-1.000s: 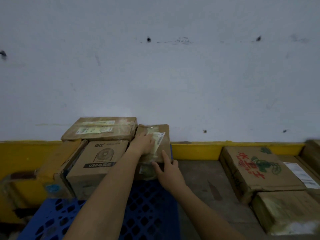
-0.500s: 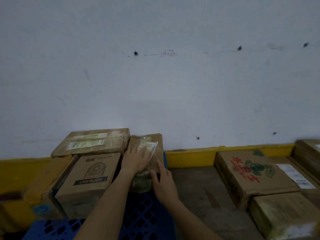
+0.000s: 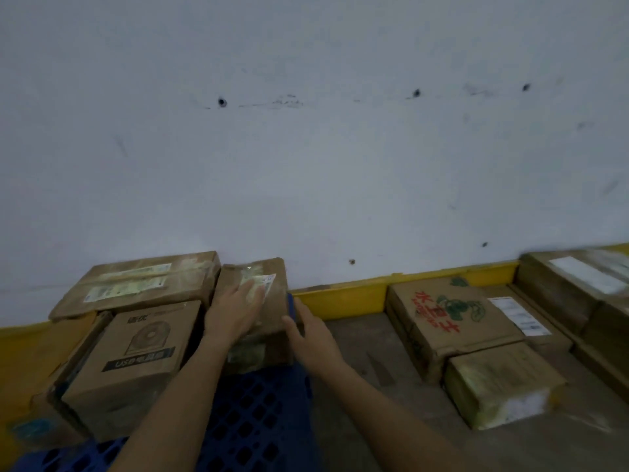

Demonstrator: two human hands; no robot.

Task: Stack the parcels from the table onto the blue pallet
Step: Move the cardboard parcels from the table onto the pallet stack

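Observation:
A small brown taped parcel (image 3: 277,303) with a white label stands on the far right corner of the blue pallet (image 3: 252,420). My left hand (image 3: 235,311) lies flat on its top. My right hand (image 3: 313,335) presses against its right side, thumb at the front corner. To its left on the pallet are a box printed with a USB fan (image 3: 143,352) and, behind that, a long flat carton (image 3: 136,284). More cartons at the pallet's left edge are partly hidden.
On the right are more parcels: a carton with red characters and a green print (image 3: 452,315), a yellowish taped parcel (image 3: 500,383) and larger boxes (image 3: 571,284). Bare grey surface (image 3: 357,386) lies between them and the pallet. A yellow curb (image 3: 347,298) and white wall close the back.
Both hands stay on the small parcel. My right hand has slid from its front to its right side. The view has shifted so the scene sits lower and further left.

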